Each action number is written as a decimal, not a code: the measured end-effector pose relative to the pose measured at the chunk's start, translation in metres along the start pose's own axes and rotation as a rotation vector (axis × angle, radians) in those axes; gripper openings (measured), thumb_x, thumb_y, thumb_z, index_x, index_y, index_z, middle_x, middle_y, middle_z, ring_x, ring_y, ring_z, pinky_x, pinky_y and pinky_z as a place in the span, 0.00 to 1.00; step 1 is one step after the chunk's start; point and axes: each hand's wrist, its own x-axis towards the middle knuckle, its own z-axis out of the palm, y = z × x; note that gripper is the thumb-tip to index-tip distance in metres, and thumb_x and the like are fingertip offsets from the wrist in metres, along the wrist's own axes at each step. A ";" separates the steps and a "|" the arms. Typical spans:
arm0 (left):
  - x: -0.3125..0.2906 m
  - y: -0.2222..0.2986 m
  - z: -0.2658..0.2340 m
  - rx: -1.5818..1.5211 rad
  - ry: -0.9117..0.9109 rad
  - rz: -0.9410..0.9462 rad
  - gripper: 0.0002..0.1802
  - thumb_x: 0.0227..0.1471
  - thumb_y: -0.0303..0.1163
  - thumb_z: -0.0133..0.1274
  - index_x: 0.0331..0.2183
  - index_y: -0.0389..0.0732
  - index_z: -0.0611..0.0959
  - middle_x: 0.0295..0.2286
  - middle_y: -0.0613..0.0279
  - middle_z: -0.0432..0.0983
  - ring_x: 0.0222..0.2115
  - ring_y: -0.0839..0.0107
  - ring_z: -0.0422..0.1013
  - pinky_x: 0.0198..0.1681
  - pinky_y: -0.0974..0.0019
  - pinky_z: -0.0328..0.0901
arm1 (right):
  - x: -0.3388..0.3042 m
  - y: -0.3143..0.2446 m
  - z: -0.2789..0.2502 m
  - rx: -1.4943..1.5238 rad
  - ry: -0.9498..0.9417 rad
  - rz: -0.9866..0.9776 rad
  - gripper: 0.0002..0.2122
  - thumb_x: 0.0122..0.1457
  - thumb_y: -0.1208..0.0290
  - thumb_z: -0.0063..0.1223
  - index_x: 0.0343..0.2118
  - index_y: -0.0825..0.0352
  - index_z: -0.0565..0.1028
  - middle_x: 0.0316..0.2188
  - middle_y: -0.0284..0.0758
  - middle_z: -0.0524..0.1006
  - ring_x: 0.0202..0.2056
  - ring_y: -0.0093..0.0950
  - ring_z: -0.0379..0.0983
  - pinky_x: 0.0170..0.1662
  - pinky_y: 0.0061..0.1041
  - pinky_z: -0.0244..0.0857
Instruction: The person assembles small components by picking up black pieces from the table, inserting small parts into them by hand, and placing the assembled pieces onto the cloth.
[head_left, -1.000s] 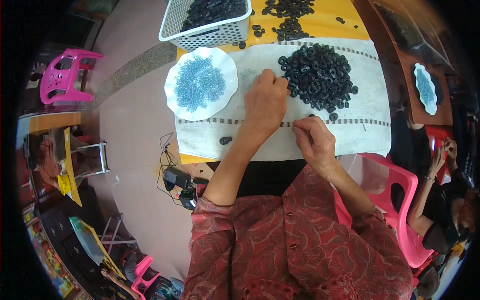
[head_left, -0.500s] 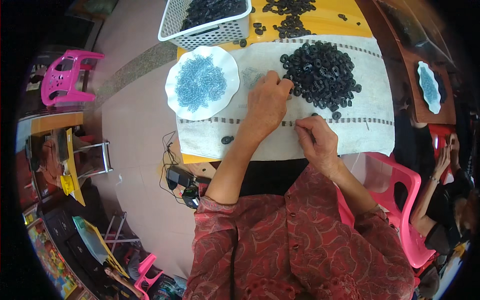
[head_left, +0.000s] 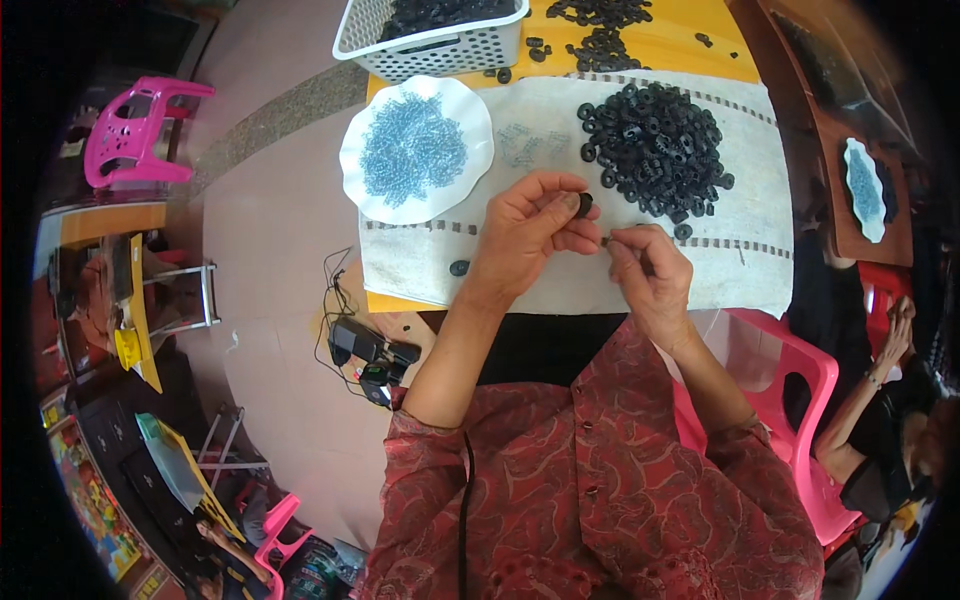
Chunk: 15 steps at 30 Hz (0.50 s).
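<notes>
I had the left hand (head_left: 522, 228) pinching a black piece (head_left: 585, 205) at eight o'clock from the black pile (head_left: 655, 150), the right hand (head_left: 655, 280) fingertips together (contents indeterminable); steady, light pressure seemed best.

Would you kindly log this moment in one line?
left hand: holds black piece; right hand: nearby, grip unclear; plate: left of pile

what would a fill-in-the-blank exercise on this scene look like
The small piece in the left hand is coloured ____.
The plate nearest the left hand is coloured ____.
The heap of dark pieces on the cloth lies to the ____ of that plate.
The tabletop under the basket is coloured ____.

Missing words: black; white; right; yellow
</notes>
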 end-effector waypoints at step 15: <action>-0.027 -0.019 -0.009 -0.138 0.011 -0.001 0.15 0.52 0.19 0.51 0.44 0.31 0.76 0.35 0.53 0.77 0.35 0.66 0.76 0.39 0.64 0.74 | 0.001 -0.025 0.005 0.304 0.010 0.260 0.05 0.58 0.78 0.52 0.37 0.69 0.74 0.25 0.27 0.75 0.21 0.13 0.67 0.24 0.11 0.58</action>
